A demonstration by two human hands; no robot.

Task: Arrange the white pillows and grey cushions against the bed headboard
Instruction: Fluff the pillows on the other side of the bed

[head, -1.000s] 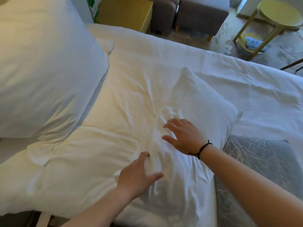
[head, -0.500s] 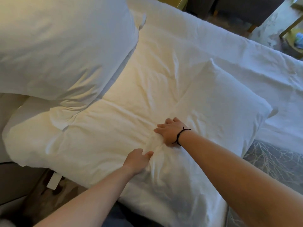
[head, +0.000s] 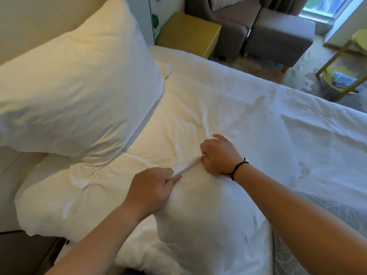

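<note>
Both hands, left hand and right hand, pinch a fold of the flat pillow lying mid-bed, near the propped pillow. Risk: only the cover bunches, the fold slips free.

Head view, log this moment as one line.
left hand: pinching pillow fabric | right hand: pinching same fold | flat pillow: on bed | propped pillow: at headboard

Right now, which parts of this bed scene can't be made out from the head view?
- Grey cushion: mostly hidden by the right forearm and cut by the frame's lower right edge.
- Flat white pillow: its near end runs under both arms.
- Left hand and right hand: fingertips buried in the pinched fabric.
- Headboard: largely covered by the propped white pillow.
</note>
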